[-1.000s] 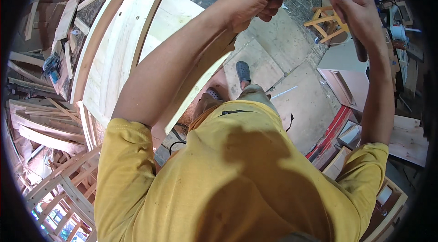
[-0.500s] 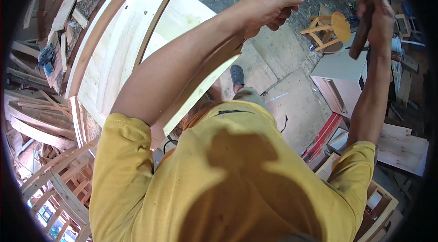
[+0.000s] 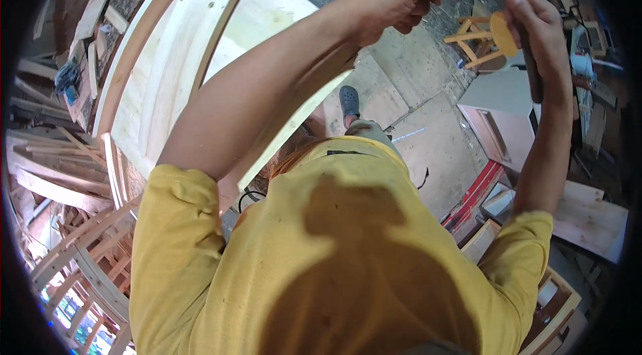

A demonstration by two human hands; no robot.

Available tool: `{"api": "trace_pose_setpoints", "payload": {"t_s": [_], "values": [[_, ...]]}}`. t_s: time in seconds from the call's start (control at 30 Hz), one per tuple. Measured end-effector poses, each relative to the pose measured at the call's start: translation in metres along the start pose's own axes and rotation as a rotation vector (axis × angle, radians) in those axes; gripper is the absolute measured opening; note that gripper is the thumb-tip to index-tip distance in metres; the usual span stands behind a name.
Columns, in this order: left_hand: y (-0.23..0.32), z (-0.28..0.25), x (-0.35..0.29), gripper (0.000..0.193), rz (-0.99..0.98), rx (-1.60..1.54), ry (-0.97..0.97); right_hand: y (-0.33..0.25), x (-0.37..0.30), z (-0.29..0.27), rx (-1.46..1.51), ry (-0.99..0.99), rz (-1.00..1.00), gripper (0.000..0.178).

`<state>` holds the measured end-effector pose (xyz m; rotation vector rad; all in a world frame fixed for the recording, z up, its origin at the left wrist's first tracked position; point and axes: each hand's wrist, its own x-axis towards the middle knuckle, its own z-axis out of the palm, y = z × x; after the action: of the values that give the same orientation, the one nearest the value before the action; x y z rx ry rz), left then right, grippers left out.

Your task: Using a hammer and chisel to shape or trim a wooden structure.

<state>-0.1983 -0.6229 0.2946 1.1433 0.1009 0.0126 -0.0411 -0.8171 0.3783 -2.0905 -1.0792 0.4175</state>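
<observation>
My right hand (image 3: 540,31) is wrapped round the dark handle of a hammer (image 3: 534,77), whose blurred grey metal head shows above the fist near the top edge. To its left, my left hand (image 3: 401,1) is closed in a pinch, thumb against the fingers. A thin dark thing shows just past the fingertips, too small to name. My left forearm passes over a pale wooden panel (image 3: 267,7) with curved edges, hiding part of it. Beside that panel run curved wooden rails (image 3: 144,41).
Wood offcuts (image 3: 93,14) and a blue tool (image 3: 67,81) lie at the left. A slatted wooden frame (image 3: 100,281) stands lower left. At the right are a wooden stool (image 3: 478,41) and a pale cabinet (image 3: 498,101). My shoe (image 3: 349,101) stands on the floor boards.
The hammer has swung in my right hand; its metal head now shows near the top. My right hand has shifted slightly left and down. My left hand stays pinched, slightly higher.
</observation>
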Motion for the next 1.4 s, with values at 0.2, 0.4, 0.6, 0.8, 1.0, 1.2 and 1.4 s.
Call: {"api": "trace_pose_setpoints", "payload": {"t_s": [0.2,0.4,0.6,0.8,1.0,1.2,1.4], "values": [[-0.007,0.003,0.003,0.037,0.013,0.047,0.006,-0.011,-0.012,0.020,-0.061,-0.026,0.031,0.024],[0.002,0.001,0.004,0.041,0.042,0.187,-0.109,0.027,-0.015,0.033,0.666,0.109,0.152,0.026],[0.012,-0.045,-0.040,0.039,0.391,1.236,0.108,0.024,0.010,0.127,1.819,-0.232,-0.035,0.018],[0.007,-0.053,-0.057,0.047,0.086,1.655,0.167,-0.065,0.002,0.139,1.948,0.288,0.468,0.016],[0.008,-0.056,-0.057,0.048,0.114,1.689,0.177,0.013,-0.008,0.138,1.936,-0.253,-0.202,0.017],[0.007,-0.058,-0.063,0.048,0.165,1.663,0.188,0.009,-0.039,0.140,1.956,-0.121,-0.165,0.016],[0.005,-0.057,-0.058,0.048,0.158,1.682,0.178,0.029,-0.041,0.146,2.017,-0.046,-0.147,0.015]]}}
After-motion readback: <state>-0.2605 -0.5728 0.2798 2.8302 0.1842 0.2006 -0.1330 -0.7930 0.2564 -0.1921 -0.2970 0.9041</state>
